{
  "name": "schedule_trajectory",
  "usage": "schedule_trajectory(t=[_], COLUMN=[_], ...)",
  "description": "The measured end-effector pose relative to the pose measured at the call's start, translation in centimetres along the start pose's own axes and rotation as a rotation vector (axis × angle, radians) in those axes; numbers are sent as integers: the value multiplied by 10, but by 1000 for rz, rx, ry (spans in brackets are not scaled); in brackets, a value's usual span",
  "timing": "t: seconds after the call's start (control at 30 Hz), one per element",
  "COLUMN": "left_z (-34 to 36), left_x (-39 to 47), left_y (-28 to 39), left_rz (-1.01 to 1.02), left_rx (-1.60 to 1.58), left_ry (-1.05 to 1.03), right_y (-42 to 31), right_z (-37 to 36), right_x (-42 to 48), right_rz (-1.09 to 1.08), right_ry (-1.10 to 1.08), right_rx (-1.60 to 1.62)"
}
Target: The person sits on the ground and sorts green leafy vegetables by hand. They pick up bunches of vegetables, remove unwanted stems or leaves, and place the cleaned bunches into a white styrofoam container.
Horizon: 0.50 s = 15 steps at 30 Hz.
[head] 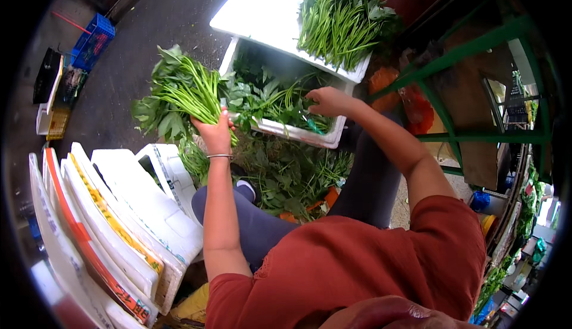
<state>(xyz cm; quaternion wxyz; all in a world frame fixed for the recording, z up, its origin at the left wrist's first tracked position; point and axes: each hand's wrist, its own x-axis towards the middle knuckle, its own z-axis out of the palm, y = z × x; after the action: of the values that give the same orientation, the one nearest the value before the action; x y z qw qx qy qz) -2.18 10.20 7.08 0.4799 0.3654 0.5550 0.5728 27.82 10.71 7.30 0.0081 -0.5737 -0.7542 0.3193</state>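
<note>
My left hand [215, 133] grips a bunch of leafy greens [196, 90] by its long green stems, with the leaves pointing up and left. It is beside the left wall of an open white foam box [292, 131]. Loose leafy greens [268, 90] lie inside that box. Over its right part hangs my right hand [328, 101], fingers curved and a little apart, close to the stems; I see nothing held in it. A white foam lid [259, 5] rests across the far side of the box. More greens [339, 27] are piled on the lid's right side, stems towards me.
Discarded stems and leaves [286, 172] cover the ground between my legs. White foam lids and boxes [134, 195] stand close on my left. A green metal frame [473, 54] rises at the right. A blue crate [93, 41] sits far left on the dark floor.
</note>
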Motion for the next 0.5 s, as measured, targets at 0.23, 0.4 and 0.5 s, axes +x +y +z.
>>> schedule_trajectory(t=[0.23, 0.4, 0.5], left_z=[123, 243, 275], left_x=[128, 203, 218], left_y=[39, -2, -27], left_rz=[232, 196, -280], left_rx=[236, 258, -89], left_ry=[-54, -303, -889], right_y=[12, 18, 23], right_z=[4, 10, -1], right_x=[10, 15, 14], right_rz=[33, 6, 67], right_ry=[-151, -138, -203], right_rx=[70, 102, 93])
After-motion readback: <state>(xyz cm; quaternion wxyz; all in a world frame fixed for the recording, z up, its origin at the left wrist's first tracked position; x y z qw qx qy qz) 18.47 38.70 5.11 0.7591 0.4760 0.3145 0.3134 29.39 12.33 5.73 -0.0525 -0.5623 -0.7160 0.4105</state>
